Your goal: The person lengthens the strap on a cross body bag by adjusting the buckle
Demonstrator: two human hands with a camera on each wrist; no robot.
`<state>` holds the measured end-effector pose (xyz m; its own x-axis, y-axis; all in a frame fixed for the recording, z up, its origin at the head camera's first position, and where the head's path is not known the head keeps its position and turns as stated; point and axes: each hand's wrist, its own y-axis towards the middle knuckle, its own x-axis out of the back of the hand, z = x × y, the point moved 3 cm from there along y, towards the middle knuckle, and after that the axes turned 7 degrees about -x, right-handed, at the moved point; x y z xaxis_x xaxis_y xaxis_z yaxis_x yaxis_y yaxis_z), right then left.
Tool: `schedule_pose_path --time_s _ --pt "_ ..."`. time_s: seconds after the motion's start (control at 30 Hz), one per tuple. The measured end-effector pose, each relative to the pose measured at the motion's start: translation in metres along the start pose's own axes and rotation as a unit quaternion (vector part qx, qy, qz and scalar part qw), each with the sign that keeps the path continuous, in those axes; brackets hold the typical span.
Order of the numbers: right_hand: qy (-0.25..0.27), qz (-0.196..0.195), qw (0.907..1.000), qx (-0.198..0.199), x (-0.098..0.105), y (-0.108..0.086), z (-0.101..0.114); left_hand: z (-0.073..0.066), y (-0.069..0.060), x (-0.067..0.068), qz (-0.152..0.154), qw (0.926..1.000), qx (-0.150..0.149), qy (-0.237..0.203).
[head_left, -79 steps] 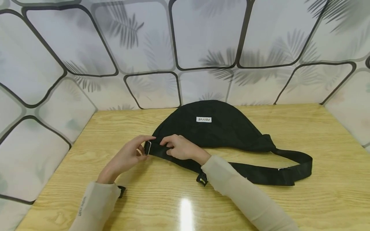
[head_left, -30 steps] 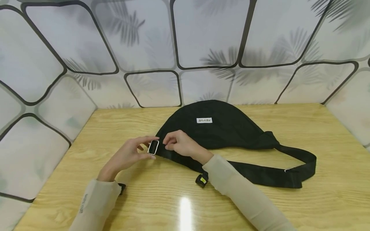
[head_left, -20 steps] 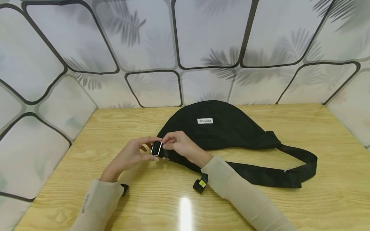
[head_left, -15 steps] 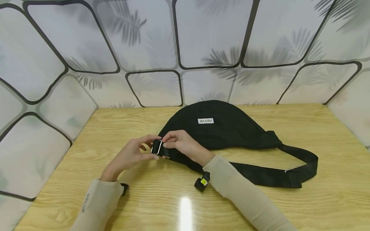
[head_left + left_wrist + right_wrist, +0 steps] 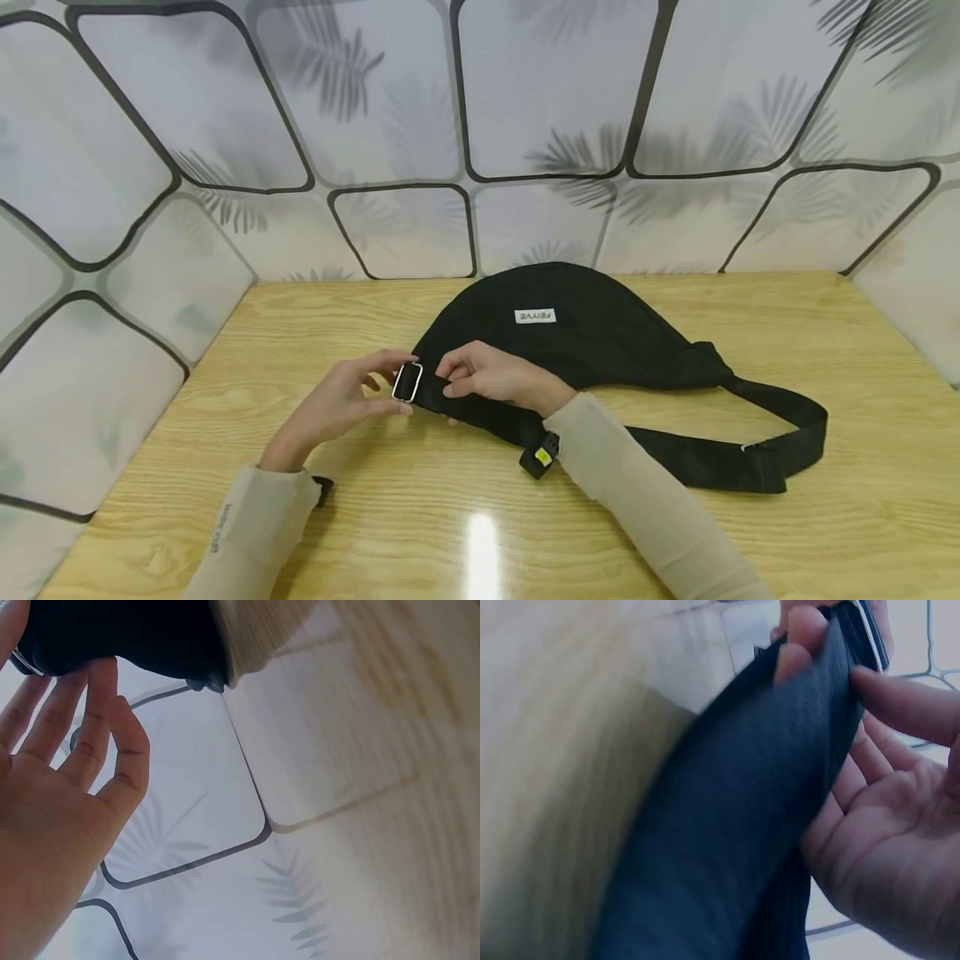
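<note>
A black waist bag (image 5: pixel 585 333) with a white label lies on the table, its strap (image 5: pixel 720 460) looping out at the right and running along the front. At the bag's left end my left hand (image 5: pixel 337 404) holds a silver-rimmed buckle (image 5: pixel 407 382) between thumb and fingers. Just right of it, my right hand (image 5: pixel 498 377) pinches the black strap. The right wrist view shows the strap (image 5: pixel 727 787) between the thumb and fingers of my right hand (image 5: pixel 892 817). In the left wrist view, fingertips of my left hand (image 5: pixel 67 780) touch the black fabric (image 5: pixel 135 634).
The wooden table (image 5: pixel 405 533) reaches back to a patterned cloth wall (image 5: pixel 547 92), which also rises at both sides. Black bands with small devices show at both sleeve cuffs, the right one (image 5: pixel 538 458) with a yellow-green spot.
Over the last half second my right hand has slid right along the strap, away from the buckle. Earlier, the buckle turned its face more to the head view and moved slightly right with my left hand.
</note>
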<state>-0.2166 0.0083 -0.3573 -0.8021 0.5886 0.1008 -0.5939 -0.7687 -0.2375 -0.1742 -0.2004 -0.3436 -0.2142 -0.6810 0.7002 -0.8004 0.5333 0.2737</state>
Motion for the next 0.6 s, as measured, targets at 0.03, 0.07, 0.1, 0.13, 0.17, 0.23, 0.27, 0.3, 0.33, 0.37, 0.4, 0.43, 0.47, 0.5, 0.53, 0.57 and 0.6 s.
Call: schedule_pose_path --time_s 0.03,0.07,0.1,0.13,0.17,0.23,0.27,0.3,0.33,0.37,0.4,0.43,0.47,0.5,0.53,0.57,0.6 --pt "0.004 -0.004 1.0000 0.003 -0.001 0.000 0.000 0.000 0.000 -0.001 0.000 1.0000 -0.002 0.000" --pt "0.009 -0.007 0.9999 0.005 -0.002 0.001 -0.001 -0.001 0.000 -0.001 0.000 1.0000 -0.004 -0.001" --pt "0.012 -0.013 0.9998 0.006 -0.004 0.001 -0.001 -0.001 0.000 -0.002 0.000 1.0000 -0.006 -0.003" --pt "0.017 -0.018 0.9997 0.008 -0.005 0.002 -0.001 -0.001 0.000 -0.003 0.001 1.0000 -0.006 -0.005" --pt "0.017 -0.024 0.9995 0.009 -0.007 0.003 -0.001 -0.002 0.000 -0.004 0.004 0.9999 -0.008 -0.008" --pt "0.016 -0.033 0.9992 0.015 -0.010 0.003 0.000 -0.003 0.000 -0.006 0.010 0.9998 -0.009 -0.013" --pt "0.008 -0.039 0.9990 0.020 -0.011 0.004 0.000 -0.004 0.000 -0.007 0.012 0.9998 -0.010 -0.013" --pt "0.002 -0.043 0.9988 0.025 -0.012 0.004 0.001 -0.005 0.001 -0.007 0.014 0.9998 -0.012 -0.012" --pt "-0.006 -0.048 0.9985 0.027 -0.012 0.004 0.002 -0.005 0.001 -0.007 0.015 0.9998 -0.014 -0.008" --pt "-0.011 -0.050 0.9983 0.027 -0.012 0.003 0.002 -0.006 0.001 -0.007 0.015 0.9997 -0.018 -0.005" --pt "-0.014 -0.050 0.9983 0.027 -0.012 0.003 0.003 -0.006 0.001 -0.007 0.014 0.9997 -0.020 -0.001" --pt "-0.012 -0.046 0.9985 0.025 -0.011 0.002 0.003 -0.006 0.001 -0.007 0.012 0.9997 -0.023 0.003" --pt "-0.009 -0.039 0.9989 0.022 -0.010 0.001 0.003 -0.006 0.001 -0.006 0.012 0.9996 -0.024 0.006" --pt "-0.002 -0.028 0.9994 0.017 -0.009 0.001 0.003 -0.007 0.001 -0.006 0.012 0.9996 -0.026 0.008" --pt "0.003 -0.018 0.9998 0.012 -0.008 0.000 0.003 -0.007 0.001 -0.005 0.013 0.9995 -0.028 0.009" --pt "0.012 -0.005 0.9999 0.004 -0.007 -0.001 0.002 -0.007 0.001 -0.004 0.014 0.9995 -0.028 0.009" --pt "0.016 0.006 0.9998 -0.004 -0.006 -0.002 0.002 -0.007 0.000 -0.004 0.015 0.9995 -0.026 0.010"
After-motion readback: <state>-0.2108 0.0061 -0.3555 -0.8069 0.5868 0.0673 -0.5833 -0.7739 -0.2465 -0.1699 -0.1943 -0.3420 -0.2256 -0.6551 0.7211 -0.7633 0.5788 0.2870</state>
